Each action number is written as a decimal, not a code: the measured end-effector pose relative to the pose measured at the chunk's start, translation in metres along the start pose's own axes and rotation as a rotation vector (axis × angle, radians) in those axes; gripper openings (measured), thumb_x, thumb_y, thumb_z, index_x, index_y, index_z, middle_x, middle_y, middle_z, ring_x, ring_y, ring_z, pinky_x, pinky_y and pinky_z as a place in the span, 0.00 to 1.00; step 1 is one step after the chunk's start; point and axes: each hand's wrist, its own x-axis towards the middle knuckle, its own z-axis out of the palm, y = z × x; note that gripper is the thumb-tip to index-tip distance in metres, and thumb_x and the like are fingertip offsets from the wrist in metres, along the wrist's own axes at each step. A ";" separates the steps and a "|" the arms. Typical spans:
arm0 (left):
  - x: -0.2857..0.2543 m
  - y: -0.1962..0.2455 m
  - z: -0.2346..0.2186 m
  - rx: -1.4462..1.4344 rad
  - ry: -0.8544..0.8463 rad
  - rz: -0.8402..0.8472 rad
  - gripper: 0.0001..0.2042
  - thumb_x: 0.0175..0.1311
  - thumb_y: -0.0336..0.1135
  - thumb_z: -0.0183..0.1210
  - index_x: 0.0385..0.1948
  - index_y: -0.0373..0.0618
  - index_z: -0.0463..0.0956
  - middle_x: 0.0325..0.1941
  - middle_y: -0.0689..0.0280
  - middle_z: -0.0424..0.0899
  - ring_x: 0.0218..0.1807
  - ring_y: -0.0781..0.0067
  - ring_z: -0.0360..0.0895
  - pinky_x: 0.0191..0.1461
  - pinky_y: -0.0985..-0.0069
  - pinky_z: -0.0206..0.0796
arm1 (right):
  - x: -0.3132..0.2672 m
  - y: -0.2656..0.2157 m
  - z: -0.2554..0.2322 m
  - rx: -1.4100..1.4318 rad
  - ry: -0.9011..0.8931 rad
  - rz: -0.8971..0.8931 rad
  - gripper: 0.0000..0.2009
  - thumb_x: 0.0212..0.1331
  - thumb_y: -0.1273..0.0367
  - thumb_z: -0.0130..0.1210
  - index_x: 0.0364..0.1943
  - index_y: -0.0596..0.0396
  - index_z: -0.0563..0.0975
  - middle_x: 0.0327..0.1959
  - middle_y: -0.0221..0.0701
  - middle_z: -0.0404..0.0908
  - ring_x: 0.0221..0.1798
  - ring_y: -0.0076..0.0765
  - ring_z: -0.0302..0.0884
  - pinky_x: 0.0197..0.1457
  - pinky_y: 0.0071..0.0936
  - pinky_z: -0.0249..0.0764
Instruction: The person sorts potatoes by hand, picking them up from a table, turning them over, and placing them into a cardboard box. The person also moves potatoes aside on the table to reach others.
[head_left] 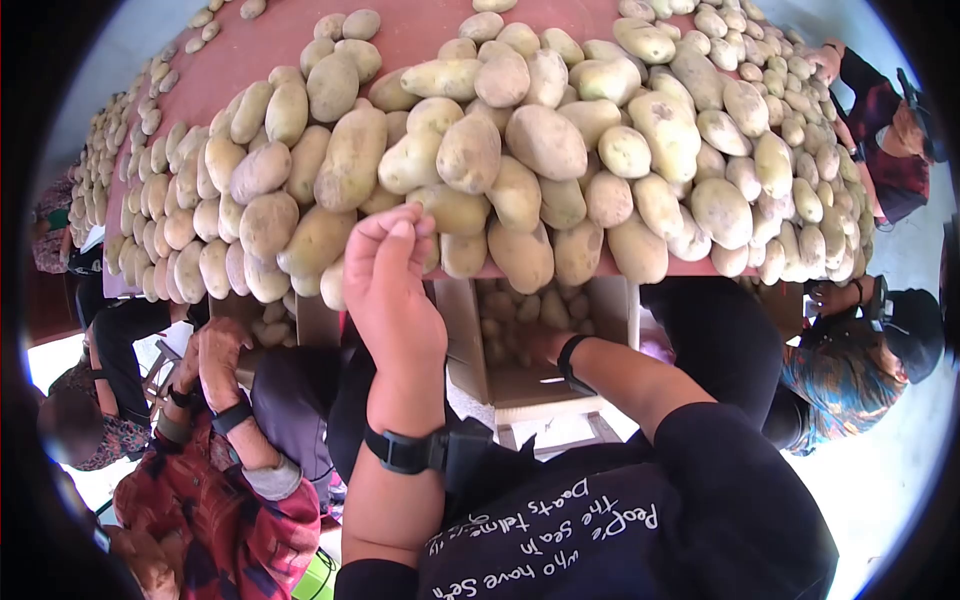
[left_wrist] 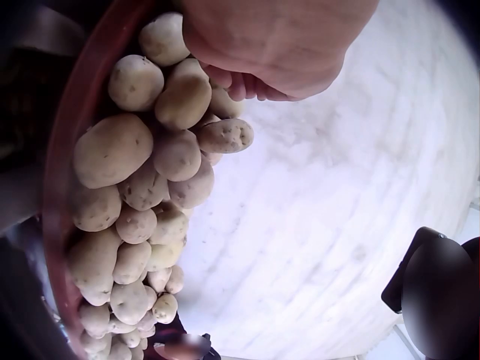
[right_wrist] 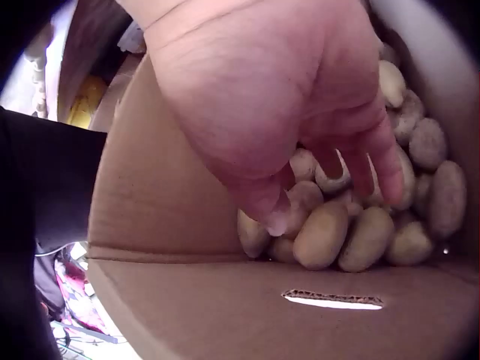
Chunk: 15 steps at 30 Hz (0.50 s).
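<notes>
In the head view my left hand (head_left: 395,270) is at the near edge of a heap of potatoes (head_left: 545,143). Its fingers are bunched with the thumb against them, overlapping a greenish potato (head_left: 455,212). The left wrist view shows the curled fingers (left_wrist: 251,86) beside the potatoes (left_wrist: 112,150), with nothing visible in their grasp. My right hand (right_wrist: 285,105) reaches down into a cardboard box (right_wrist: 172,187) below the table edge. Its fingers are spread and slightly bent over potatoes (right_wrist: 321,234) in the box, and the thumb is apart from the fingers.
The potatoes lie on a red table (head_left: 250,50), heaped up to its near edge. Another box (head_left: 318,320) with potatoes stands on the left. A person in a red patterned shirt (head_left: 200,500) sits close on the left; other people are on the right.
</notes>
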 end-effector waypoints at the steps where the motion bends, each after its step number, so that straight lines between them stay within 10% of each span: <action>1: 0.000 -0.001 0.001 0.006 0.005 -0.002 0.06 0.64 0.28 0.50 0.39 0.39 0.73 0.42 0.64 0.79 0.43 0.76 0.76 0.49 0.80 0.66 | 0.003 -0.001 -0.001 0.025 -0.013 0.022 0.17 0.50 0.71 0.57 0.47 0.56 0.77 0.45 0.44 0.80 0.49 0.48 0.78 0.48 0.39 0.75; 15: 0.001 -0.006 0.015 0.080 0.001 0.089 0.06 0.65 0.29 0.49 0.39 0.39 0.72 0.46 0.60 0.77 0.44 0.74 0.75 0.52 0.77 0.67 | 0.046 -0.003 -0.007 0.208 0.016 0.131 0.20 0.52 0.72 0.55 0.52 0.54 0.73 0.49 0.44 0.78 0.49 0.45 0.78 0.48 0.36 0.74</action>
